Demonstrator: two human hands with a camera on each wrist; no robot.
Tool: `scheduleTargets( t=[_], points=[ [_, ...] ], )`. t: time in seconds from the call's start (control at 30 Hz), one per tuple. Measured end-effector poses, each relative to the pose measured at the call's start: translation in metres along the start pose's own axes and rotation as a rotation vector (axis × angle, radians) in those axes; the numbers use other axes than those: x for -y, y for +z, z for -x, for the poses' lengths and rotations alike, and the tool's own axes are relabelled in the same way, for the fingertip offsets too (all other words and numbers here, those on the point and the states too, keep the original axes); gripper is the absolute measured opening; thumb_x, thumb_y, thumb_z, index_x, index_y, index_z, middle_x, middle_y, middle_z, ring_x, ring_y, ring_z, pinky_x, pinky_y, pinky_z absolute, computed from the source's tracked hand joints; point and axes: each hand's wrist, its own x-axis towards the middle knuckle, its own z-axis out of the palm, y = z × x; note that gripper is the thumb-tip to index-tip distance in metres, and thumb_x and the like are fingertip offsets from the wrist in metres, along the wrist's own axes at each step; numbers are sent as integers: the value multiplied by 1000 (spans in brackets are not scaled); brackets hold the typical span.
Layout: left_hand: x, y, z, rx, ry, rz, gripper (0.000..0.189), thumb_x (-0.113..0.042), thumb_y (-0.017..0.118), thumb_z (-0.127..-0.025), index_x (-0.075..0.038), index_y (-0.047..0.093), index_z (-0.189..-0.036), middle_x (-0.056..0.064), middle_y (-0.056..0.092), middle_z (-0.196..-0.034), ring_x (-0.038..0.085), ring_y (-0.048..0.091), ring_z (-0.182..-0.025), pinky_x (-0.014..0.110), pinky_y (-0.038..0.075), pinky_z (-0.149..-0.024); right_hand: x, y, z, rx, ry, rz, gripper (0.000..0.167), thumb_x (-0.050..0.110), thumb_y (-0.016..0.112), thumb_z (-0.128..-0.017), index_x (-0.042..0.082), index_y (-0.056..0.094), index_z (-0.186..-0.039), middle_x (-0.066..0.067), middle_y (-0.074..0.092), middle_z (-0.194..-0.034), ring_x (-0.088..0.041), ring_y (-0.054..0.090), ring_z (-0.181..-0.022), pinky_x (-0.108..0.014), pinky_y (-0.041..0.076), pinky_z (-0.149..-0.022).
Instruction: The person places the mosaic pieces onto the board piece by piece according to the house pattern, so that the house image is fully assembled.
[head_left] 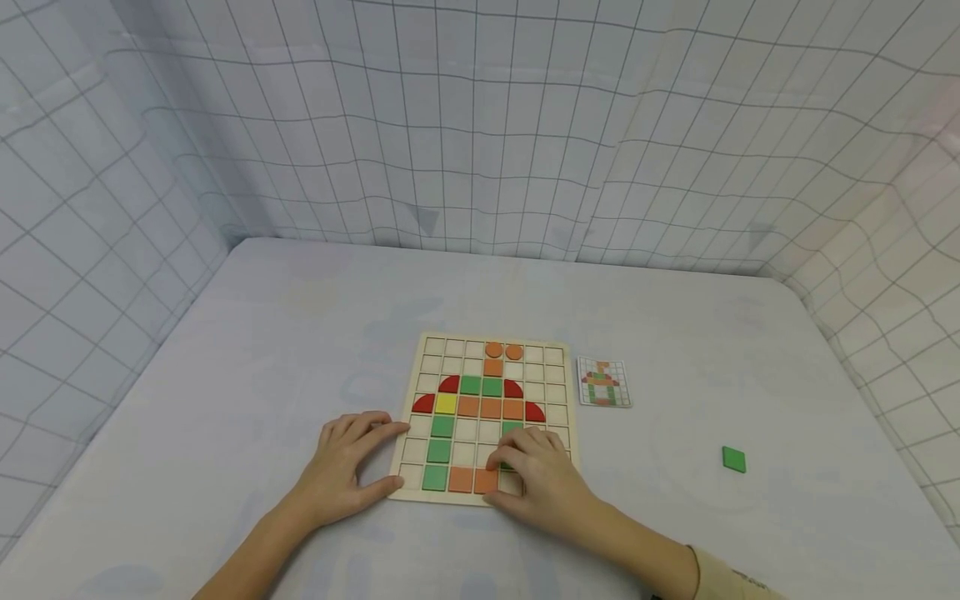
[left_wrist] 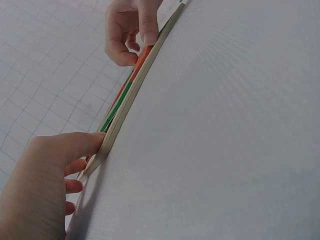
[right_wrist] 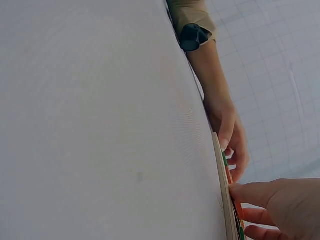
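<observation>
A wooden grid board (head_left: 465, 430) lies on the table with colored tiles set in its cells. Green, orange and yellow squares, red quarter-rounds and two orange discs form a pattern. My right hand (head_left: 546, 485) reaches over the near edge and pinches an orange square tile (head_left: 484, 481) in the bottom row between thumb and fingers. Its fingers partly cover green tiles on that side. At the board's near left corner rests my left hand (head_left: 341, 471), thumb and forefinger spread against the frame. The left wrist view shows that thumb (left_wrist: 90, 144) touching the board's edge.
Right of the board lies a small pattern card (head_left: 603, 382) printed with a similar colored figure. A loose green square tile (head_left: 733, 459) sits farther right on the pale tablecloth (head_left: 300, 325). White grid-lined curtains (head_left: 480, 125) hang behind and at both sides.
</observation>
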Motion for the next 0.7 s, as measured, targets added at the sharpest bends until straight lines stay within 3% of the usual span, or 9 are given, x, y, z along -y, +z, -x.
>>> scheduleTargets(
  t=[0.27,0.4,0.53,0.7],
  points=[
    [0,-1,0,2,-2,-2,57,-38,73,-68,-18,58,-119,1,51,-114,21,39,-106,45,24,-87,0,0,0,7,9,-9,26,37,74,-73,23,62,-90,7,53,-101,-13,47,-102,-40,33,-90],
    [-1,-1,-1,0,-4,-2,57,-38,73,-67,-18,59,-119,2,51,-114,22,39,-106,45,24,-88,-3,-4,0,-13,26,-68,25,33,76,-72,22,63,-91,7,53,-101,-12,47,-100,-39,33,-88],
    [-1,0,-1,-3,-2,0,57,-38,73,-67,-18,59,-119,2,51,-114,22,40,-106,45,23,-88,-13,-19,-1,-105,42,-142,26,27,78,-70,18,66,-91,7,55,-98,-13,49,-98,-40,34,-86],
    [0,0,0,-8,2,1,57,-38,73,-67,-18,59,-118,2,52,-114,22,40,-106,45,24,-88,-41,-48,1,-253,61,-146,28,17,79,-69,11,66,-93,2,59,-97,-18,53,-96,-45,36,-85]
  ],
)
